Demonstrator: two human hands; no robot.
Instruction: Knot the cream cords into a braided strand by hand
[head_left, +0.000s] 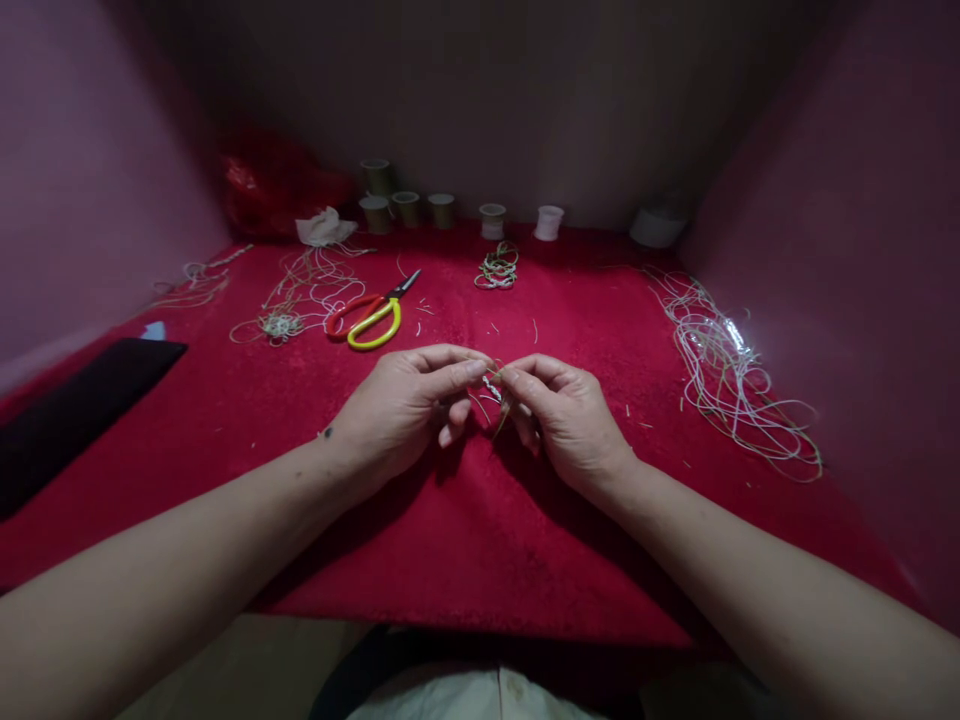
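Over the middle of the red cloth, my left hand (420,400) and my right hand (562,410) meet at the fingertips. Both pinch a thin braided cord (492,388) in white and olive green. Its knotted part hangs just below the fingers, and loose ends stick out beneath. The thumbs and index fingers hide the spot where the strands are held. Beyond my left hand lie scissors (375,312) with one red and one yellow handle, blades pointing away to the right. Short cut bits of thread are scattered about.
Several thread spools (442,210) stand along the back wall, beside a red plastic bag (274,185). Tangled cords (739,385) lie at the right, more cords (300,290) at the left. A finished-looking cord bundle (496,268) sits at back centre. A black flat object (90,410) rests at left.
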